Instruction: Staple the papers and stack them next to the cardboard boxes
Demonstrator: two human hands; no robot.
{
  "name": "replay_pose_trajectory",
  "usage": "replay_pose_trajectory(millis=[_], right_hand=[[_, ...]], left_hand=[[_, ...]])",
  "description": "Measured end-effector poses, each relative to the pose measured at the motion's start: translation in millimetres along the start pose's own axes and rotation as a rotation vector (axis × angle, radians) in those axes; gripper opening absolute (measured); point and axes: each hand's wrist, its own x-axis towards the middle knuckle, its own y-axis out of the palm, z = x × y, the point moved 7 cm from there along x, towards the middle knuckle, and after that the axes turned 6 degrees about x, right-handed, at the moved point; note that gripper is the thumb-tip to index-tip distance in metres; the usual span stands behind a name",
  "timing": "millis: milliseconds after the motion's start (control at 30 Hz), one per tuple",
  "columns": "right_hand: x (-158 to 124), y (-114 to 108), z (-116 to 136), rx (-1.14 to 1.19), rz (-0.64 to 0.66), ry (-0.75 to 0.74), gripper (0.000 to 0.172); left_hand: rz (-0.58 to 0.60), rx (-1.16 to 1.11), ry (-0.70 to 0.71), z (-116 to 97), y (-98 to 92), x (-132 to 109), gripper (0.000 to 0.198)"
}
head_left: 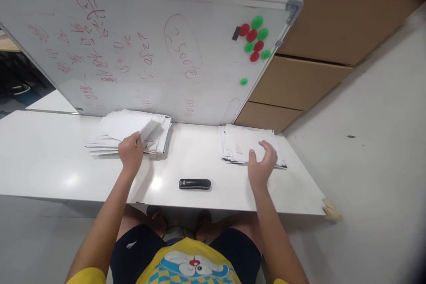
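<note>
My left hand [131, 153] rests on the near right part of a loose stack of white papers [128, 131] at the left of the white table [49, 164]; its fingers are curled under a lifted sheet. My right hand [262, 162] hovers with fingers spread over the near edge of a second stack of printed sheets [244, 144] at the right. A black stapler [195, 183] lies flat on the table between my two hands, close to the front edge.
A whiteboard [149, 53] with red writing leans behind the table, with red and green magnets [255, 37] near its right corner. Stacked cardboard boxes [319, 53] stand at the right rear. The floor [366, 164] lies to the right.
</note>
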Motion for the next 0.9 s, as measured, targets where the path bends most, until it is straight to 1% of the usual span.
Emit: replay_pose_trajectory(millis=[33,100,200,333,400,533,600,733,800,900], right_hand=[[-10,1,8,0.050,0.030,0.014,0.028],[-29,4,20,0.121,0.094,0.055,0.027],[-55,4,23,0.172,0.151,0.116,0.026],[-87,-6,12,0.196,0.117,0.175,0.024],[-103,-11,3,0.189,0.109,0.194,0.023],[-128,-20,-15,0.156,0.110,0.246,0.024],[-137,-25,-24,0.140,0.110,0.275,0.024],[-150,-34,-38,0.119,0.103,0.321,0.026],[-154,-40,-42,0.108,0.099,0.343,0.027],[-157,-48,-44,0.095,0.093,0.406,0.029]], left_hand=[[0.009,0.011,0.035,-3,2.1,-2,0.035],[0.065,0.042,0.118,-7,11.4,-5,0.032],[0.150,0.067,0.161,-4,27.2,-5,0.034],[0.206,0.078,0.118,10,39.7,2,0.044],[0.220,0.070,0.108,16,41.8,5,0.048],[0.278,0.036,0.077,23,42.8,9,0.047],[0.327,0.042,0.072,25,43.6,10,0.049],[0.419,0.099,0.133,24,46.1,10,0.051],[0.455,0.118,0.156,24,47.5,12,0.051],[0.482,0.109,0.146,28,46.5,17,0.049]])
